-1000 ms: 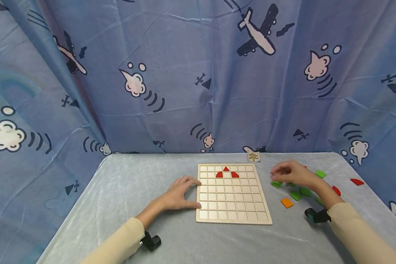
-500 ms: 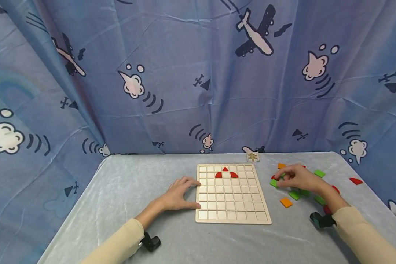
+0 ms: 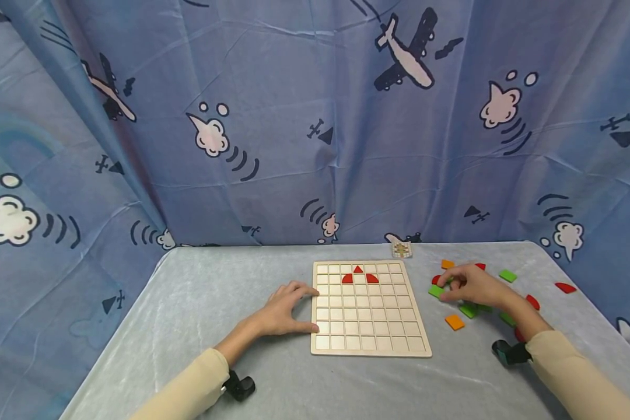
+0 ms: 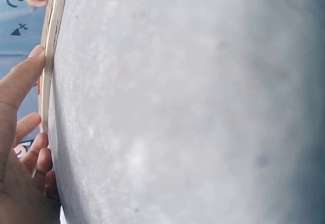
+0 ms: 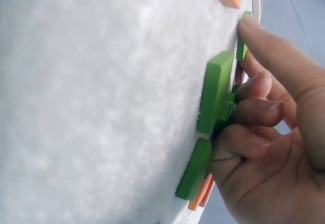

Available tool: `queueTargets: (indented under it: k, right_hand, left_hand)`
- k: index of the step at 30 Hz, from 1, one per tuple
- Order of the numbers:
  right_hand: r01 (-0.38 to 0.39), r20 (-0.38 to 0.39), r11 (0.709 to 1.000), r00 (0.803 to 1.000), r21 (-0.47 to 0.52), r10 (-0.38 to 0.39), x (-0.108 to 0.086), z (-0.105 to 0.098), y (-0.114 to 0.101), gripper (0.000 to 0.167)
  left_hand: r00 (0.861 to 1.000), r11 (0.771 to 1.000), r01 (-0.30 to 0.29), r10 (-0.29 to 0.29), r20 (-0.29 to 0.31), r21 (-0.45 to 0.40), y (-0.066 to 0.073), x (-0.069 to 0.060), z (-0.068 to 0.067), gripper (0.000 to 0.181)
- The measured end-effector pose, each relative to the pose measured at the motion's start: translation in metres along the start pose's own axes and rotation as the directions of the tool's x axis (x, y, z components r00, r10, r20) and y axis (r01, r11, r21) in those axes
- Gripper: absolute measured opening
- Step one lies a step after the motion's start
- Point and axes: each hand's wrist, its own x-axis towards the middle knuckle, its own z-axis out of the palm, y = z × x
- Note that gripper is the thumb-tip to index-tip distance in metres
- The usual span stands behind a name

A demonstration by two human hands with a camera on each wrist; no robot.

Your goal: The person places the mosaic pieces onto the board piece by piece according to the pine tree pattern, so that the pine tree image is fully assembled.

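A square wooden grid board lies on the table, with a red triangle and two red quarter-round pieces in its upper cells. My left hand rests at the board's left edge, thumb and index finger spread apart and touching the rim. Over the loose pieces at the right, my right hand pinches a green square tile between thumb and index finger. In the right wrist view the thumb lies against that tile, while the other fingers curl beside more green tiles.
Around the right hand lie orange tiles, several green tiles and red pieces, some partly hidden under the hand and forearm. A small patterned card is at the table's back edge. A blue printed curtain hangs behind.
My right hand has come down onto the pieces and moved slightly right, its thumb and index finger closing at the green tile. The left hand and board stay in place.
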Motion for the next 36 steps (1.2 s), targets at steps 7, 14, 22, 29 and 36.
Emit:
queueTargets:
  k: [7, 14, 22, 29, 36]
  right_hand:
    - [0.006, 0.005, 1.000, 1.000, 0.016, -0.006, -0.0001, 0.0020, -0.0010, 0.033]
    - [0.002, -0.013, 1.000, 1.000, 0.007, -0.002, 0.0006, 0.0042, -0.0033, 0.034]
    - [-0.050, -0.002, 0.999, 0.999, 0.015, 0.050, 0.0033, 0.0048, -0.0039, 0.033]
    - [-0.056, -0.001, 0.997, 0.998, 0.048, 0.057, 0.0045, 0.0057, -0.0043, 0.032]
    - [-0.041, -0.021, 0.997, 0.999, 0.070, 0.042, 0.0011, 0.0069, -0.0077, 0.031]
  left_hand:
    - [1.000, 1.000, 0.003, -0.003, 0.000, 0.002, 0.0016, -0.0006, -0.0004, 0.072]
    - [1.000, 1.000, 0.003, -0.003, 0.000, 0.004, 0.0018, -0.0005, -0.0006, 0.072]
    - [1.000, 1.000, 0.003, -0.003, -0.001, 0.002, 0.0019, -0.0010, -0.0009, 0.072]
    - [1.000, 1.000, -0.004, 0.004, -0.006, -0.001, 0.0021, -0.0011, -0.0010, 0.073]
    - [1.000, 1.000, -0.008, 0.008, -0.003, 0.007, 0.0018, -0.0002, -0.0005, 0.073]
